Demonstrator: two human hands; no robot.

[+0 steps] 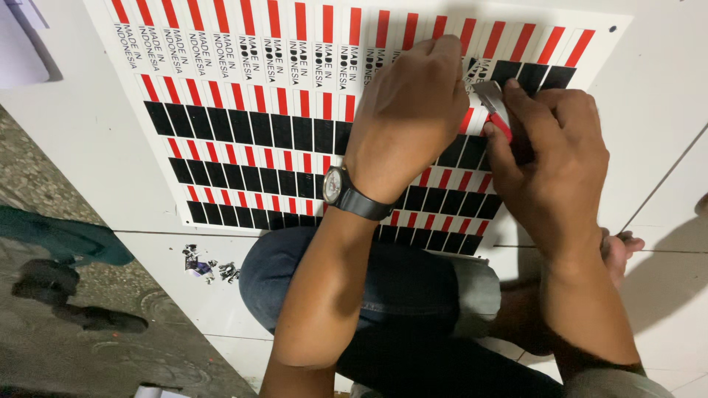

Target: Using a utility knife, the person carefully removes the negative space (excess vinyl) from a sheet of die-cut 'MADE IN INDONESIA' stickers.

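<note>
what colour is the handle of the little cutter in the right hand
Red, with a silvery metal blade; the cutter shows in the head view, gripped by the right hand.

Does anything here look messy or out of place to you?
One small thing: a little heap of peeled black-and-white scraps lies on the white floor tile below the label sheet. The sheet lies flat, its rows even. The left hand presses it while the right hand works a red-handled cutter.
</note>
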